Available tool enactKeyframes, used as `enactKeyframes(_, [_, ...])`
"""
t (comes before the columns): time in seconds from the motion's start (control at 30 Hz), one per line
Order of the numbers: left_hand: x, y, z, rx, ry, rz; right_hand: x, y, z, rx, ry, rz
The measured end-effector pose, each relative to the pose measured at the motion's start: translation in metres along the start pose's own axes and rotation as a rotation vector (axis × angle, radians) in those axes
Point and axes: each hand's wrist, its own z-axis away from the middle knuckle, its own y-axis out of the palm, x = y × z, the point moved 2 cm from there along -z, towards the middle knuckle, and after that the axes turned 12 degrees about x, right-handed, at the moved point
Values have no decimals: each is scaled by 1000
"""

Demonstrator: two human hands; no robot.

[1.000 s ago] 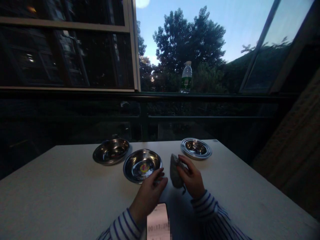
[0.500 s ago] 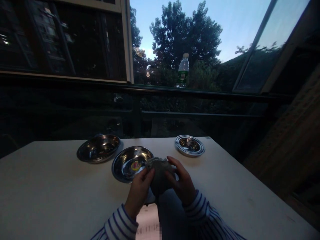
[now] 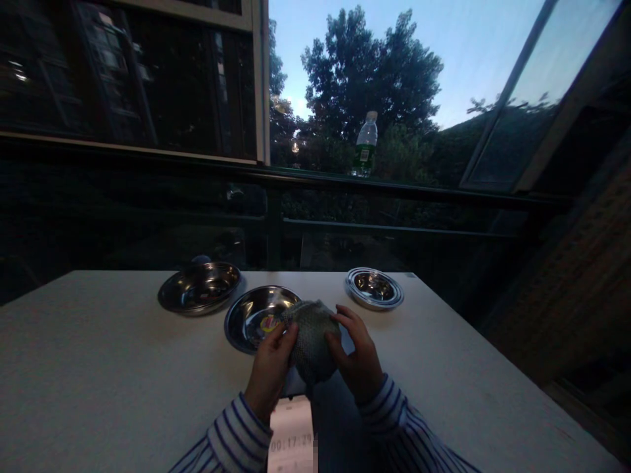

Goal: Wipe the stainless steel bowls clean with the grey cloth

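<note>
My left hand [image 3: 269, 369] pinches the left edge of a grey-green mesh cloth [image 3: 315, 343] between thumb and fingers. At the cloth's right edge, my right hand [image 3: 361, 360] grips with thumb and curled fingers. The cloth is held up off the table, its upper edge ragged and its surface finely netted. Just behind its left side sits a shiny steel bowl [image 3: 239, 327] with a yellow and pink sticker inside; the cloth hides part of the bowl's right side.
Another steel bowl [image 3: 172, 301] stands at the back left. Small steel bowls [image 3: 352, 290], apparently nested, sit at the back right. A phone [image 3: 290, 430] showing a timer lies below my hands. Beyond the white table [image 3: 148, 381], a plastic bottle [image 3: 365, 146] stands on the window ledge.
The cloth has tilted and spread, so more of its netted face shows. Both hands keep hold of it in nearly the same place. The view has shifted slightly.
</note>
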Motion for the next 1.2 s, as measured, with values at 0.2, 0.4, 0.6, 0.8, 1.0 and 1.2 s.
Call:
enactKeyframes(0.2, [1,4,6,75,-54,43,13,7,4,188,-167,93])
enactKeyframes(0.4, [-1,5,6,95,-77,28,11,10,4,177,-94,-78])
enactKeyframes(0.6, [-11,3,5,-9,-38,20,3,-1,-1,47,256,-317])
enactKeyframes(0.8, [-22,-11,3,-70,3,-98,-19,-23,-12,-175,478,-540])
enactKeyframes(1.0, [-42,-20,-8,-201,106,-317,-40,-31,-15,-226,554,-624])
enactKeyframes(1.2, [-71,-15,-31,-282,182,-470,-47,-33,-15,-288,576,-689])
